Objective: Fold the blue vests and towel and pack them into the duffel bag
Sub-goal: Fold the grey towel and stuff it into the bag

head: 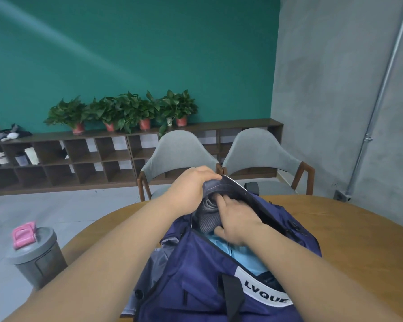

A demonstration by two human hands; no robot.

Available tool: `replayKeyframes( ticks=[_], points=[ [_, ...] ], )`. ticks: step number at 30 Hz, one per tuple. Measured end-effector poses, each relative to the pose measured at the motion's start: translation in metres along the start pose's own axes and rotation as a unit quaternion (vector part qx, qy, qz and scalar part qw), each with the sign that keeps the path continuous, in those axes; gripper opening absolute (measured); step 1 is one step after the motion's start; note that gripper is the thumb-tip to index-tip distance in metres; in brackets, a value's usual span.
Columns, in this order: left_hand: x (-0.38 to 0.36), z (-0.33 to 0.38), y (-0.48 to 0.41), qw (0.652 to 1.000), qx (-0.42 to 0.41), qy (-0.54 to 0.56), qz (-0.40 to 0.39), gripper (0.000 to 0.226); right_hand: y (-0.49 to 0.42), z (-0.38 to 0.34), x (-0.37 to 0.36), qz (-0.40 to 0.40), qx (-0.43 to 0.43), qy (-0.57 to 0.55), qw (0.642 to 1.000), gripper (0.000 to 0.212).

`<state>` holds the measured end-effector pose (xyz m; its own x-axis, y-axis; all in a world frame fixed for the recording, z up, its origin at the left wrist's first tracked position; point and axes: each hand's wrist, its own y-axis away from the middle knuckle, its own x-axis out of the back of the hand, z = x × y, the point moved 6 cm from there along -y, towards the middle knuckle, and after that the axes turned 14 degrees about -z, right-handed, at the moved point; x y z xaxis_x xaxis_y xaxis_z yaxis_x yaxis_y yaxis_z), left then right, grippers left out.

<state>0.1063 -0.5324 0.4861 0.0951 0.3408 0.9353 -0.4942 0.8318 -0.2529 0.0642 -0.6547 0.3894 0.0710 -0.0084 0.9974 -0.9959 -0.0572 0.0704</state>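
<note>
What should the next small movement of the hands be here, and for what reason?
Probably the right hand should press the grey towel deeper into the far end of the duffel bag, while the left hand holds the bag's edge lifted. The towel sits high in the opening, above the light blue vest, so the bag likely could not close yet.

Round wooden table [349,228], navy duffel bag [196,270] on it

Navy duffel bag [203,273] open on table; grey ribbed towel [207,216] inside at far end, light-blue vests [242,254] nearer.
</note>
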Motion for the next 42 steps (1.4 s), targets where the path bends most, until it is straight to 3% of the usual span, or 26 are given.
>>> replayKeyframes(
  ticks=[3, 7, 11, 14, 18, 22, 28, 31, 38, 40, 42],
  points=[
    [-0.009, -0.005, 0.003, 0.997, 0.004, -0.081, 0.002, 0.048, -0.002, 0.008, -0.005, 0.006, -0.023, -0.065, 0.998, 0.085],
    [-0.012, -0.006, 0.01, 0.98, 0.031, -0.186, 0.057, 0.048, 0.006, 0.012, 0.008, 0.093, -0.026, -0.044, 0.994, 0.048],
    [-0.016, -0.013, 0.012, 0.992, 0.062, -0.098, 0.04, 0.053, 0.014, 0.005, 0.026, 0.203, -0.03, 0.023, 0.978, 0.052],
    [-0.015, -0.011, 0.008, 0.997, 0.055, -0.028, 0.037, 0.055, 0.006, -0.002, 0.027, 0.241, -0.035, 0.087, 0.966, 0.045],
    [-0.015, -0.009, 0.001, 1.0, 0.018, 0.023, 0.009, 0.063, -0.013, -0.002, 0.013, 0.185, -0.086, 0.112, 0.973, 0.045],
    [-0.017, -0.015, 0.0, 0.999, 0.037, -0.023, -0.001, 0.071, -0.025, -0.005, 0.006, 0.114, -0.098, 0.115, 0.982, 0.044],
    [-0.022, -0.018, 0.006, 0.992, 0.076, -0.102, -0.005, 0.071, -0.016, -0.001, -0.002, 0.057, -0.038, 0.052, 0.996, 0.065],
    [-0.023, -0.013, 0.001, 0.997, 0.046, -0.062, 0.008, 0.07, -0.018, 0.006, 0.006, 0.074, -0.049, 0.071, 0.994, 0.037],
    [-0.025, -0.01, -0.003, 0.999, 0.016, -0.019, 0.029, 0.075, -0.03, 0.006, -0.006, 0.034, -0.08, 0.087, 0.992, 0.042],
    [-0.028, -0.006, -0.001, 0.998, 0.029, -0.059, 0.009, 0.077, -0.035, 0.008, -0.007, 0.033, -0.066, 0.088, 0.993, 0.044],
    [-0.03, 0.002, 0.002, 0.985, 0.036, -0.17, -0.003, 0.073, -0.037, 0.008, -0.008, 0.029, -0.053, 0.099, 0.993, 0.044]
  ],
)
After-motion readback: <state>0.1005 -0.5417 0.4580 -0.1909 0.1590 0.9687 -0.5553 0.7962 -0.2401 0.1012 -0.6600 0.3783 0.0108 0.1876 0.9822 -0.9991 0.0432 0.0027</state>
